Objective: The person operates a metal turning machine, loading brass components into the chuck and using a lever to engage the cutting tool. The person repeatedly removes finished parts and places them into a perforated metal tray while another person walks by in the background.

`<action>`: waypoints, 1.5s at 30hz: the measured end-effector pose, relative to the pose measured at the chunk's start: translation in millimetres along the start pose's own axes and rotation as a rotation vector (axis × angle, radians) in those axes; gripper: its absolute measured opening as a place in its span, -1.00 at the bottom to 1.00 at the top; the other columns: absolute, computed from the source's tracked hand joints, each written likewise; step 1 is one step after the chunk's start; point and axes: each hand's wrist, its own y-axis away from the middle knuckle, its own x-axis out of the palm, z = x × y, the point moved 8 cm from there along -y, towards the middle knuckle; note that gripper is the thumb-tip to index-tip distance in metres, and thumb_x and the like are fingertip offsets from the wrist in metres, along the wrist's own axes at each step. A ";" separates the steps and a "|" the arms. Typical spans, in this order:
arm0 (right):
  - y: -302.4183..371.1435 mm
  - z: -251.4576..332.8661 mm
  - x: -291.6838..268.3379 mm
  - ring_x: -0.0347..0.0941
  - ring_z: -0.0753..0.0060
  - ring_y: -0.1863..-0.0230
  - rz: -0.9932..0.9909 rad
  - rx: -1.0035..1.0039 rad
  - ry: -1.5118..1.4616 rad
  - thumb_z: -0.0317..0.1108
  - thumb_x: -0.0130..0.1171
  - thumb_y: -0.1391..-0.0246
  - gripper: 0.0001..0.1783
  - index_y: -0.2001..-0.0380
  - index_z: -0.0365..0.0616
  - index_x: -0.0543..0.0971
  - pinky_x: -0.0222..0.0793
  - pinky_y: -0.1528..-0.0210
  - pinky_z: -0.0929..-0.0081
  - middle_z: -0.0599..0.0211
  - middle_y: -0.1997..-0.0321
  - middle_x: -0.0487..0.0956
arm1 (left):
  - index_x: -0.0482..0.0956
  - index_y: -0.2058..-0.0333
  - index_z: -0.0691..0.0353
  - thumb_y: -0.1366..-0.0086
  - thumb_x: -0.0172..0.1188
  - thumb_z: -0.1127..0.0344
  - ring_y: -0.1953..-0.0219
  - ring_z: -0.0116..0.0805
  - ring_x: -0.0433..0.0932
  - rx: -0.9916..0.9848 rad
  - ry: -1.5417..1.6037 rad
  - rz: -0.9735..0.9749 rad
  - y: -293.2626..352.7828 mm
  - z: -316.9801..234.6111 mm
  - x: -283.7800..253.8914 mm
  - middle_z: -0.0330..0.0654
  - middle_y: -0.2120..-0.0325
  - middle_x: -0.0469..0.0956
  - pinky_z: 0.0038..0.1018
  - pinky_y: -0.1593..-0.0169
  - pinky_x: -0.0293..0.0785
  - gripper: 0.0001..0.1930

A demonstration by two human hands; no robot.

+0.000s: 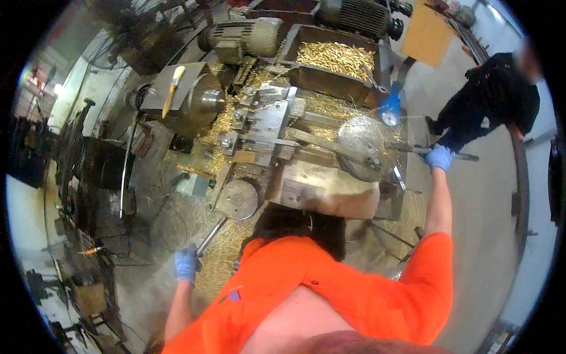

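Scuffed round metal amid fine golden shavings (221, 262).
Left hand (186, 264) — blue-gloved fingers curled round a slim, shiny rod (212, 237) below the small disc (238, 199); right hand (439, 157) — fingers wrapped round a dark bar (467, 157) jutting rightward from the large disc (361, 131).

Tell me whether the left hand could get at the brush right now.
Probably not as things stand: the left hand is closed around a metal lever, and the brush lies well beyond, on the machine housing.

This place is a machine workshop: an electric motor (253, 37), golden shavings (223, 125) and a bin (330, 81) of small golden pieces (337, 58) show it
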 end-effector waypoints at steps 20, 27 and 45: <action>31.9 -17.5 5.8 0.38 0.05 0.07 0.115 0.053 -0.028 -0.14 0.06 0.15 -0.72 0.38 0.00 0.57 0.09 -0.09 0.14 0.11 0.20 0.53 | 0.57 0.42 0.26 -0.22 -0.01 -0.01 0.65 -0.42 0.39 0.364 -0.306 0.360 14.3 -88.3 71.2 -0.12 0.69 0.47 -0.45 0.50 0.33 -0.59; 62.9 -22.8 11.3 0.47 0.01 0.23 0.100 0.000 0.109 -0.07 0.08 0.21 -0.67 0.40 -0.01 0.60 0.32 0.14 0.23 0.08 0.30 0.56 | 0.55 0.48 0.23 -0.22 -0.02 -0.01 0.65 -0.22 0.41 0.553 -0.386 0.263 14.5 -101.5 64.8 -0.01 0.69 0.46 -0.37 0.49 0.35 -0.60; 152.4 -37.6 8.9 0.51 0.02 0.37 0.135 0.051 -0.003 0.06 0.09 0.19 -0.57 0.50 -0.11 0.60 0.41 0.30 0.19 0.05 0.42 0.56 | 0.54 0.49 0.23 -0.19 0.01 0.08 0.61 -0.04 0.47 0.538 -0.521 0.224 12.5 -115.8 53.2 0.05 0.68 0.45 -0.30 0.49 0.35 -0.67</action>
